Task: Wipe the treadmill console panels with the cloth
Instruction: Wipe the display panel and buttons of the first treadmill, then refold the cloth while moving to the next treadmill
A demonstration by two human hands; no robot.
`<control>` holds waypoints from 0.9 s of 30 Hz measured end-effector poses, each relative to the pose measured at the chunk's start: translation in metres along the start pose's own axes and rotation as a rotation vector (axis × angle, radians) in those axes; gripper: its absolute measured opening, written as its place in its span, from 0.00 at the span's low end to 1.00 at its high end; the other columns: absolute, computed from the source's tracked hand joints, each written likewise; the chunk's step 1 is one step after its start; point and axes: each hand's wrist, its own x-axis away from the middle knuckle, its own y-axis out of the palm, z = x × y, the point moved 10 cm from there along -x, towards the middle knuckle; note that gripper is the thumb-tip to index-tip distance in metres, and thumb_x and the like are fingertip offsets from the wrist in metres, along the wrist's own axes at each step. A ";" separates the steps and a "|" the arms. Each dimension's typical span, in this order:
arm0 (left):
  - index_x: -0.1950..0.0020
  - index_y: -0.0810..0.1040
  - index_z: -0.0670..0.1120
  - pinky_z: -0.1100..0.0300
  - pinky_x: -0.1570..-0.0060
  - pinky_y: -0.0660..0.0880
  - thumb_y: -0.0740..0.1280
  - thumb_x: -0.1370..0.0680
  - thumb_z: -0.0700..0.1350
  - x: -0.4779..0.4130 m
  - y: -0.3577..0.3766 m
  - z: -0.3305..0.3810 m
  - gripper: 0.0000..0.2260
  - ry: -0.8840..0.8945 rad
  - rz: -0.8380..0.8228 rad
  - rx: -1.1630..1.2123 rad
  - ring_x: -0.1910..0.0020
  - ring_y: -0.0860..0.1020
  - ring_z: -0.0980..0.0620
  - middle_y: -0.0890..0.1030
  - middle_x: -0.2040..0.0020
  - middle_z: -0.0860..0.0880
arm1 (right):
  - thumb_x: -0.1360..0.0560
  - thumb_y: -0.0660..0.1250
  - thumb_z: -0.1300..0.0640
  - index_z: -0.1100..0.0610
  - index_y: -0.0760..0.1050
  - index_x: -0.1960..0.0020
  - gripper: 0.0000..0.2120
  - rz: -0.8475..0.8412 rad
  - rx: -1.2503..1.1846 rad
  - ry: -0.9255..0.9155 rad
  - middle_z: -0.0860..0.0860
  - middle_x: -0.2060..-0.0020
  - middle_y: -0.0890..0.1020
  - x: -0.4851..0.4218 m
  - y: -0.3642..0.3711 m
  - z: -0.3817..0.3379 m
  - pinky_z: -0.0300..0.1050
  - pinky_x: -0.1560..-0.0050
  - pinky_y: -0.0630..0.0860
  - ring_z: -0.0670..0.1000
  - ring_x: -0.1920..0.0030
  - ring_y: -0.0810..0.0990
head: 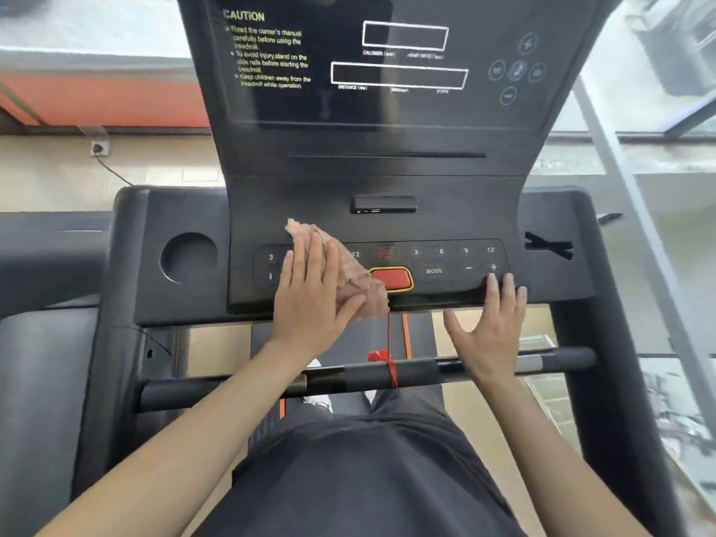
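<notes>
The black treadmill console fills the view, with a lower button panel (pixel 441 261) and an upper display panel (pixel 399 75). A pinkish-beige cloth (pixel 364 294) lies on the left half of the button panel. My left hand (pixel 310 296) presses flat on top of the cloth with fingers spread, covering several buttons. The cloth's right end overlaps the left edge of the red stop button (pixel 393 279). My right hand (pixel 492 331) is open and holds nothing; its fingertips rest on the panel's lower right edge, below the plus button.
A round cup holder (pixel 190 257) sits left of the button panel. A black handlebar (pixel 348 375) crosses in front of my body, with a red safety clip and cord (pixel 387 360) tied on it. A slot (pixel 383 205) lies above the buttons. A wall socket (pixel 98 148) is at left.
</notes>
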 end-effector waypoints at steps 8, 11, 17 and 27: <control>0.18 0.60 0.41 0.43 0.19 0.57 0.51 0.18 0.67 -0.045 0.006 0.126 0.37 0.167 0.046 0.048 0.17 0.54 0.37 0.57 0.16 0.39 | 0.27 0.65 0.49 0.61 0.71 0.27 0.32 -0.017 -0.206 -0.199 0.55 0.23 0.69 -0.002 -0.020 0.032 0.39 0.21 0.53 0.58 0.22 0.62; 0.18 0.63 0.42 0.43 0.21 0.62 0.52 0.17 0.64 -0.059 0.005 0.178 0.34 0.217 0.076 0.058 0.18 0.58 0.37 0.62 0.17 0.41 | 0.26 0.65 0.52 0.61 0.76 0.32 0.25 -0.049 -0.333 -0.262 0.57 0.27 0.73 0.005 -0.030 0.050 0.37 0.23 0.59 0.56 0.26 0.69; 0.35 0.82 0.46 0.50 0.36 0.78 0.63 0.19 0.49 -0.054 -0.005 0.283 0.16 0.518 0.261 0.148 0.28 0.77 0.44 0.80 0.29 0.46 | 0.26 0.64 0.54 0.61 0.81 0.40 0.18 -0.011 -0.466 -0.238 0.53 0.40 0.82 0.020 -0.044 0.101 0.59 0.42 0.80 0.55 0.39 0.81; 0.52 0.83 0.48 0.54 0.62 0.75 0.70 0.19 0.52 0.077 -0.008 0.200 0.09 -0.273 -0.071 0.948 0.65 0.79 0.55 0.81 0.65 0.52 | 0.29 0.72 0.57 0.56 0.76 0.42 0.16 -0.274 -0.753 -0.478 0.48 0.47 0.78 0.053 -0.056 0.052 0.46 0.46 0.78 0.48 0.46 0.79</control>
